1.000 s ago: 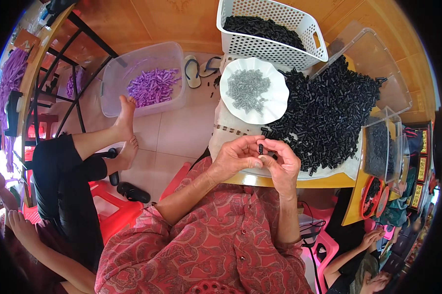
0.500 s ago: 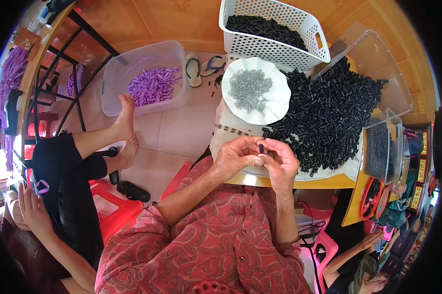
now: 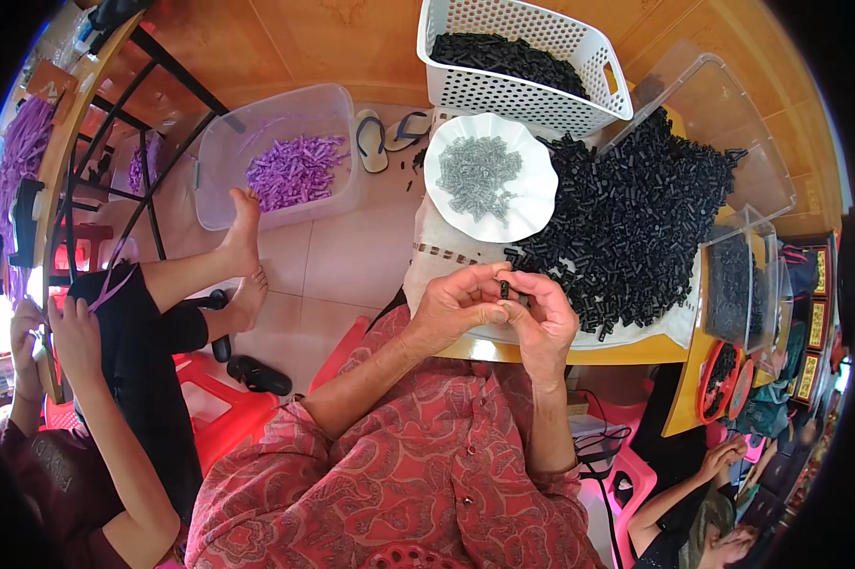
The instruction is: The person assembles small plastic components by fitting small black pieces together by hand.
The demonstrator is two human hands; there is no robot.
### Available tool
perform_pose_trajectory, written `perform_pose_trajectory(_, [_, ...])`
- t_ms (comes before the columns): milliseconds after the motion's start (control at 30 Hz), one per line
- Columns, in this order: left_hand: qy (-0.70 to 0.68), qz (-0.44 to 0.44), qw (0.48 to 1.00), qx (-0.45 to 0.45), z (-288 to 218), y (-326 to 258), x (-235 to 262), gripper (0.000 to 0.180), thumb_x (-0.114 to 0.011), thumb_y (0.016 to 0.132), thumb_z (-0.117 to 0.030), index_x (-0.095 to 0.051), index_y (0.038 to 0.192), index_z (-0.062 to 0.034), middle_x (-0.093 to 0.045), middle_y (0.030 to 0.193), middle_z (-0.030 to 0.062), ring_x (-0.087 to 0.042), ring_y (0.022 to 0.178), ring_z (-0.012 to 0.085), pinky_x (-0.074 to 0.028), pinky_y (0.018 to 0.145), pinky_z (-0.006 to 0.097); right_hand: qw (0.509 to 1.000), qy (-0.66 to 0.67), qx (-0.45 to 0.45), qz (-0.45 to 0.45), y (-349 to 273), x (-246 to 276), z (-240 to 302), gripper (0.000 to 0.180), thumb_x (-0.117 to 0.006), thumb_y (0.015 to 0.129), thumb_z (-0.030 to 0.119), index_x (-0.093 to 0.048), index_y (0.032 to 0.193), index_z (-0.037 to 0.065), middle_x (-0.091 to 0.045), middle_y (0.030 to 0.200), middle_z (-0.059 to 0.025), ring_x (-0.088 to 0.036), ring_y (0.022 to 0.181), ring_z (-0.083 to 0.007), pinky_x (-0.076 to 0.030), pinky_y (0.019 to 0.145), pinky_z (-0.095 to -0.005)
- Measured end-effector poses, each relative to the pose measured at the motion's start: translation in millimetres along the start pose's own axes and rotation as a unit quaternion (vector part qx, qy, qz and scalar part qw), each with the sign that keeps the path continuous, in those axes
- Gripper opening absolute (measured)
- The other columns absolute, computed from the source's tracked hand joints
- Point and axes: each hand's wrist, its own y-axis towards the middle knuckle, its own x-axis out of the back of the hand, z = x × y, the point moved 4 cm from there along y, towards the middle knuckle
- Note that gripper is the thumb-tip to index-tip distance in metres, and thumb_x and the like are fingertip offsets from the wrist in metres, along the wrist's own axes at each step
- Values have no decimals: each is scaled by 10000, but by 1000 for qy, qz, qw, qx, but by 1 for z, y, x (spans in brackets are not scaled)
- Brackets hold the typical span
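Note:
My left hand (image 3: 449,305) and my right hand (image 3: 548,327) meet at the table's front edge. Their thumbs and fingertips close around a small black ribbed cylindrical piece (image 3: 505,288), held between the two hands. Fingers partly cover it, so its ends are hard to make out. Beyond my hands, a white scalloped plate (image 3: 542,194) carries a pile of small clear pieces (image 3: 479,175). To the right spreads a large heap of short black cylindrical pieces (image 3: 645,213) on a pale cloth.
A white perforated basket (image 3: 513,112) of black pieces stands behind the plate. Clear bins (image 3: 759,270) line the right side. On the floor at left is a translucent tub (image 3: 214,194) with purple pieces (image 3: 294,171). One co-worker's hands (image 3: 72,332) handle purple strip; another person sits lower right.
My hands keep nearly the same hold on the black piece. At left, the co-worker's hands have risen and moved apart with a purple strip.

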Motion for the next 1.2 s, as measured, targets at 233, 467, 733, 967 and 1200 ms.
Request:
perform_pose_trajectory(233, [-2, -8, 1000, 28, -2, 3, -3, 455, -607, 939, -36, -488, 1377, -18, -657, 1088, 93, -633, 935, 136, -545, 820, 280, 1000, -27, -5, -10, -1, -1, 6, 374, -678, 781, -144, -632, 1133, -23, -622, 1063, -70, -566, 929, -118, -490, 839, -250])
perform_pose_trajectory(467, [-4, -82, 997, 15, 6, 1, 1, 328, -561, 970, -61, -564, 1294, -13, -689, 1027, 106, -655, 832, 133, -560, 736, 281, 972, -203, 118, 17, -2, -6, 36, 448, -713, 738, -103, -648, 1165, 17, -654, 1095, -123, -610, 938, -188, -495, 846, -304])
perform_pose_trajectory(733, [-21, -160, 986, 35, -40, 37, 8, 223, -590, 950, -50, -609, 1155, 37, -687, 1001, 128, -668, 798, 164, -579, 720, 306, 989, -89, 49, -110, -21, 38, 18, 246, -618, 882, -73, -612, 1124, -29, -646, 1100, -117, -612, 956, -140, -487, 817, -253])
perform_pose_trajectory(967, [58, -146, 986, -58, -120, 158, 13, 210, -606, 929, -64, -620, 1101, 55, -668, 872, 97, -649, 736, 167, -550, 667, 290, 963, -113, 37, -240, -34, 74, 13, 224, -637, 903, -5, -614, 1125, -18, -689, 1060, -103, -618, 922, -107, -490, 806, -227])
perform_pose_trajectory(1200, [38, -145, 981, -121, -157, 240, 18, 310, -635, 866, 42, -528, 1126, 173, -620, 959, 168, -663, 788, 254, -603, 726, 338, 958, -78, 38, -274, -42, 89, 10, 186, -626, 903, -41, -633, 1088, -31, -678, 1057, -96, -615, 932, -114, -499, 824, -231])
